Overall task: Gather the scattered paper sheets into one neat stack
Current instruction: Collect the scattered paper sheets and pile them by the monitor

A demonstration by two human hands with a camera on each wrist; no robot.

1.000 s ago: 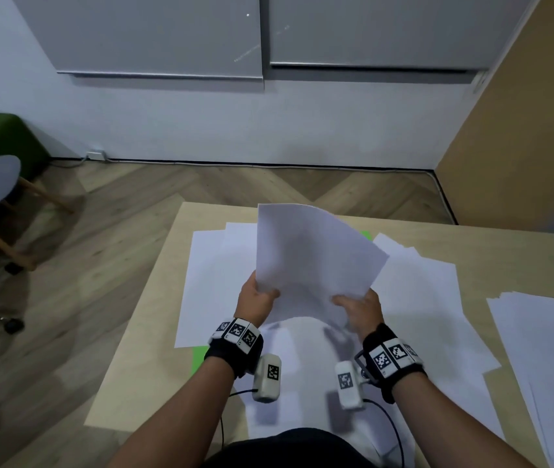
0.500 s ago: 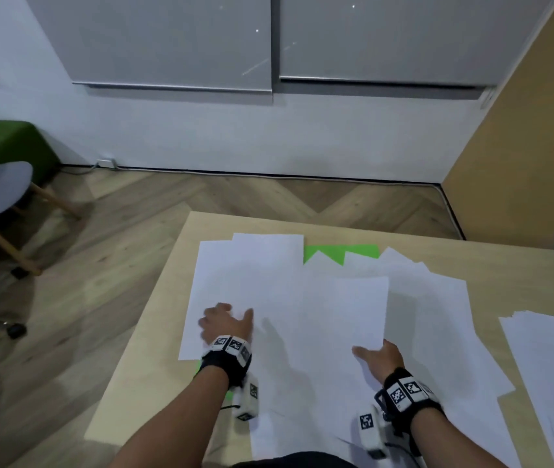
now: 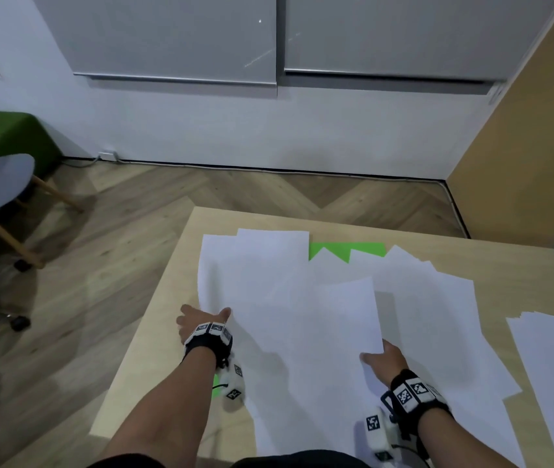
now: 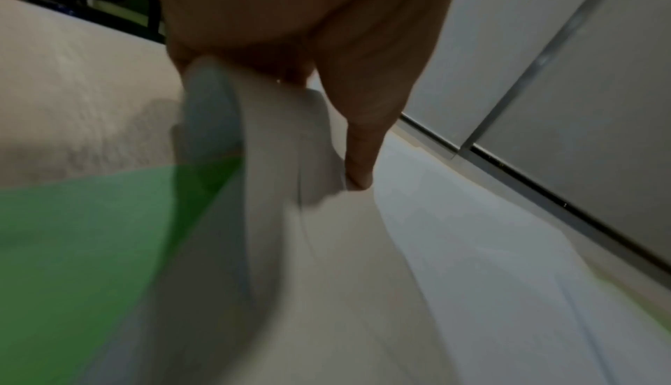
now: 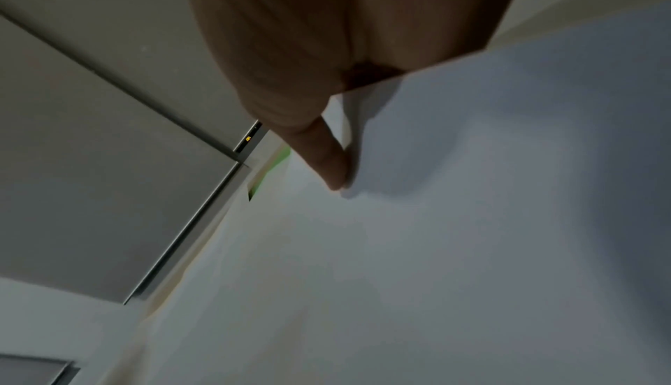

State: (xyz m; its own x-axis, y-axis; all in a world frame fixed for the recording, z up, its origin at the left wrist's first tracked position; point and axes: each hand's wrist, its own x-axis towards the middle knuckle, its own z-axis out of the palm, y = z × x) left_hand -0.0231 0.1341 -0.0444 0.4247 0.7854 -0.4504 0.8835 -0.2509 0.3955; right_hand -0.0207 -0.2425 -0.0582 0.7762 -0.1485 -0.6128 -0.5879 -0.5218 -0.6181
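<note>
Left hand [image 4: 308,32] pinched curled-up edge of white paper sheets [image 4: 276,144], thumb [image 4: 357,159] pressed on top, green mat [image 4: 79,242] showing underneath, grey cabinet doors [image 4: 581,75] behind.

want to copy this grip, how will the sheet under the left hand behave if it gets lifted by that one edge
Probably floppy: the sheet already curls where the left hand pinches its edge. Likely very light, being thin. It may slide rather than lift cleanly, since it overlaps other loose sheets on the smooth table.
</note>
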